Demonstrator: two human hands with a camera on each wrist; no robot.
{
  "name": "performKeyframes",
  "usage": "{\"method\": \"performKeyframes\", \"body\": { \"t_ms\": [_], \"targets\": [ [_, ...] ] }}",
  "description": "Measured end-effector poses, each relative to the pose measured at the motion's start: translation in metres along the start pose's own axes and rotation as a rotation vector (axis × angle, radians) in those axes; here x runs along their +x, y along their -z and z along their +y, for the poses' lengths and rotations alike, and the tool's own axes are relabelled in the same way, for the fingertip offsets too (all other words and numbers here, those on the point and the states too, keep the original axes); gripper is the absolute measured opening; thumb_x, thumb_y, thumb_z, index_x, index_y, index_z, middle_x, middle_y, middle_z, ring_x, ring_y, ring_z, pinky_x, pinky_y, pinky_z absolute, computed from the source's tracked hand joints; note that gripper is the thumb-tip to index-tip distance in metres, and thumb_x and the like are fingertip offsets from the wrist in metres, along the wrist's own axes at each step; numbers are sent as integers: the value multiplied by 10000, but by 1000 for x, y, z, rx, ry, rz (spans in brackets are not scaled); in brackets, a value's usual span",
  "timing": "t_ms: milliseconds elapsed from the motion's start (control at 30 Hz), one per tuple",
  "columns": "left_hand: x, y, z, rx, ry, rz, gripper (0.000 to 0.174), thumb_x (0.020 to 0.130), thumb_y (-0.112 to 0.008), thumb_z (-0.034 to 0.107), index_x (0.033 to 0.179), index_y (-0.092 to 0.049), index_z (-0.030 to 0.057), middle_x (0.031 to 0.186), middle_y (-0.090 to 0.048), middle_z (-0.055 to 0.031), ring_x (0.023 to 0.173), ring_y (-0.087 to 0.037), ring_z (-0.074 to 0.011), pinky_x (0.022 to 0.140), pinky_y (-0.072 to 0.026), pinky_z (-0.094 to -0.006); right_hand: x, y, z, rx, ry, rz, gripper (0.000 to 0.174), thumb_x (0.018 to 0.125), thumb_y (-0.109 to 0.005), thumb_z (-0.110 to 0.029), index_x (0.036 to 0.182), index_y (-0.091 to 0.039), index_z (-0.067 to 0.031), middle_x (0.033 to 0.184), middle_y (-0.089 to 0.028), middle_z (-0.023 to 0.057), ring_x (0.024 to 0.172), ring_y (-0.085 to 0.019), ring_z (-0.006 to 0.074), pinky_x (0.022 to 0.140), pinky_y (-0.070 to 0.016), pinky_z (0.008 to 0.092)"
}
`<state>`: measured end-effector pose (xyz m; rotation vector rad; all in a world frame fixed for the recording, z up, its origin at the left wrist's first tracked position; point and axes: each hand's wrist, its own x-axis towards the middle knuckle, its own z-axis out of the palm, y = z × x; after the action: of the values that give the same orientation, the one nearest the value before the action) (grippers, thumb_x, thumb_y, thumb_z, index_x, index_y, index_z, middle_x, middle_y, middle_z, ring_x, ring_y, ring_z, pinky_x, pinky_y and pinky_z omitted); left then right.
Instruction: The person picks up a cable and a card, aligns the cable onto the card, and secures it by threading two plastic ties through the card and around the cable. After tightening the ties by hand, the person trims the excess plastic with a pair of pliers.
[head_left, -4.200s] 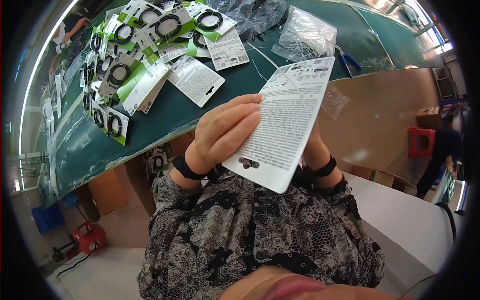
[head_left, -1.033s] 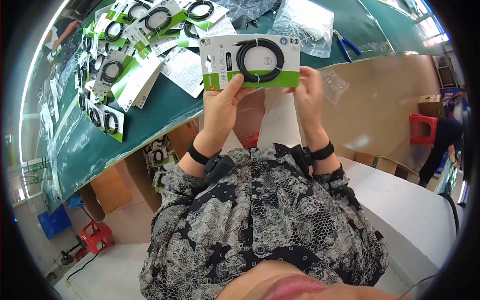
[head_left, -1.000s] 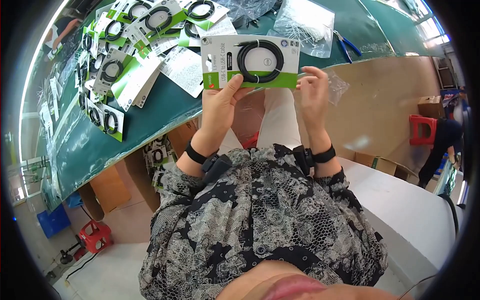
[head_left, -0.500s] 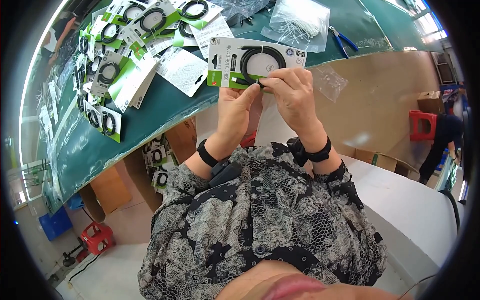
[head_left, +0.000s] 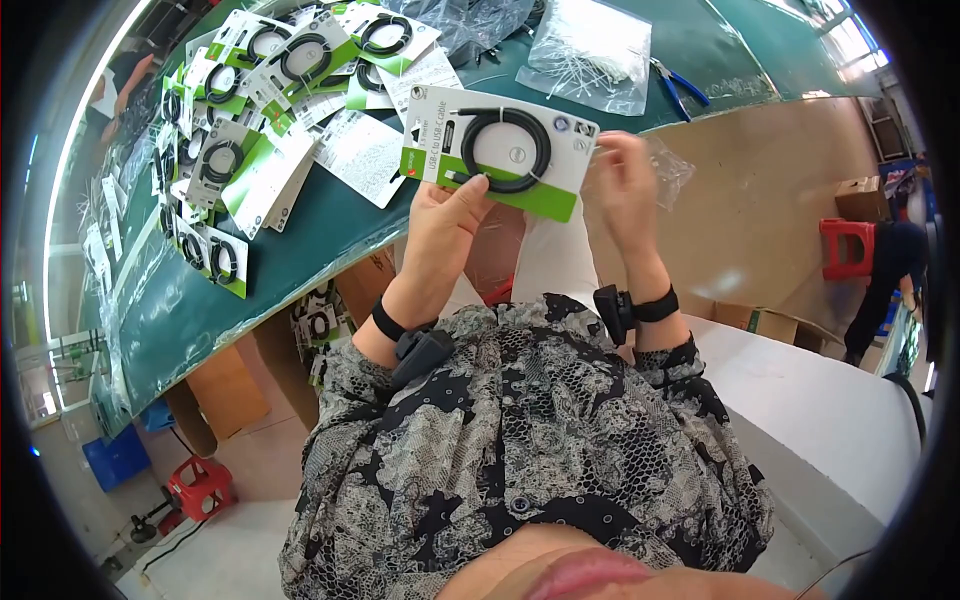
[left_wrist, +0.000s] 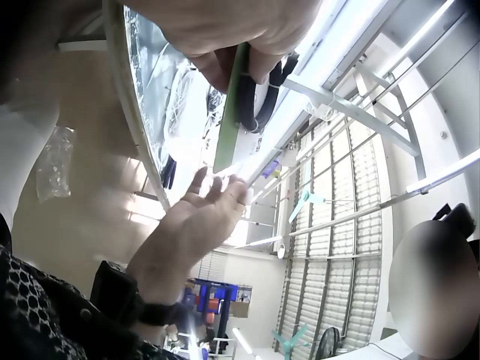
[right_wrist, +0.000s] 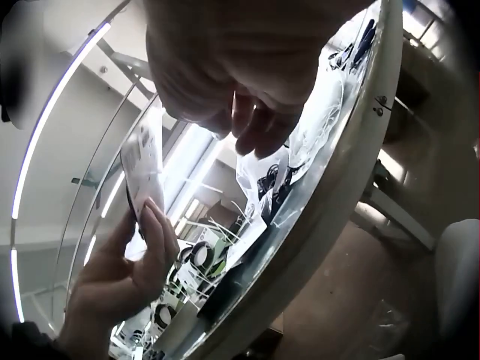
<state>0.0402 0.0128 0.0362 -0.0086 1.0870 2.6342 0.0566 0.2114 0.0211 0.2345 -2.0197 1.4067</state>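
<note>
My left hand grips a carded USB-C cable at its lower left, thumb on the front and fingers behind. The card is white and green, its printed front up, with a black cable coiled and tied on it by white ties. It hangs tilted over the table's front edge, its right end lower. A loose cable end lies by the thumb. My right hand is just off the card's right edge, fingers loosely bent and nothing seen in them. In the left wrist view, the right hand's fingertips come close to the green edge.
Several carded cables are heaped on the green table, a card lying back up beside them. Behind are a bag of white ties and blue-handled pliers. A red stool and another person are at right.
The card has turned from its back to its front. Half a second ago my right hand was at the coil's lower edge; now it has moved away right, and the card has tilted.
</note>
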Motion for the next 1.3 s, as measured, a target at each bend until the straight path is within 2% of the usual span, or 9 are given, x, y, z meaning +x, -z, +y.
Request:
{"method": "performKeyframes", "body": {
  "t_ms": [67, 200, 300, 600, 733, 867, 1000, 1100, 1300],
  "targets": [
    [-6, -4, -3, 5, 48, -50, 299, 876, -550, -17, 1164, -476, -3, 1108, -592, -105, 975, -602, -181, 857, -490, -307, -6, -9, -2, 137, -169, -288, 350, 823, -649, -58, 1154, -539, -36, 1118, -567, 125, 1038, -544, 230, 874, -445, 350],
    [-10, -2, -5, 24, 77, -50, 319, 866, -580, -2, 1167, -477, 3, 1109, -593, -88, 983, -594, -165, 851, -487, -289, -21, -26, 1, 223, -90, -379, 504, 802, -670, -62, 1261, -468, -16, 1240, -533, 123, 1144, -509, 200, 959, -428, 357],
    [-15, 1, -6, 52, 103, -22, 329, 860, -598, 6, 1167, -480, 5, 1106, -595, -78, 982, -591, -155, 843, -482, -274, -13, -25, 0, 537, -293, -473, 499, 809, -659, -47, 1269, -467, -25, 1254, -519, 120, 1123, -517, 189, 956, -442, 335],
    [4, 0, -1, 198, 83, -41, 376, 832, -624, -11, 1174, -467, -16, 1116, -587, -103, 997, -580, -164, 847, -478, -280, -19, -43, 52, 992, -523, -215, 375, 900, -567, -147, 1246, -491, -22, 1188, -561, 91, 1099, -528, 163, 898, -479, 306],
    [15, 1, 12, 462, -41, -49, 425, 814, -630, -34, 1191, -434, -24, 1124, -578, -124, 1022, -574, -186, 866, -479, -301, 14, -4, 46, 586, -597, -313, 358, 902, -565, -248, 1174, -551, -15, 1136, -596, 64, 1019, -563, 135, 905, -456, 286],
    [27, 1, 23, 653, -123, -99, 462, 810, -630, -46, 1212, -402, -23, 1127, -571, -137, 1019, -579, -199, 866, -483, -309, 22, 13, 32, 600, -653, -453, 317, 915, -546, -241, 1115, -583, 3, 1095, -605, 61, 1015, -551, 109, 890, -441, 270],
    [35, 0, 18, 698, -248, -125, 444, 814, -633, -39, 1198, -411, -23, 1112, -579, -132, 989, -593, -194, 832, -490, -296, 20, 16, 39, 999, -856, -232, 371, 887, -600, -228, 1171, -537, 1, 1043, -602, 58, 984, -545, 114, 866, -435, 269],
    [35, -1, 4, 724, -315, -145, 397, 833, -626, -12, 1181, -436, -27, 1087, -592, -119, 962, -599, -181, 802, -492, -281, 9, -14, 15, 368, -473, -277, 387, 865, -606, -177, 1185, -474, -3, 935, -561, 29, 880, -535, 103, 780, -449, 252],
    [28, 1, -22, 830, -358, -94, 275, 938, -540, 149, 1154, -516, -20, 983, -621, -67, 887, -579, -110, 723, -473, -230, 5, -32, 32, 235, -656, -262, 352, 792, -593, -77, 1113, -461, -13, 900, -533, 17, 825, -509, 86, 725, -444, 238]
  ]
}}
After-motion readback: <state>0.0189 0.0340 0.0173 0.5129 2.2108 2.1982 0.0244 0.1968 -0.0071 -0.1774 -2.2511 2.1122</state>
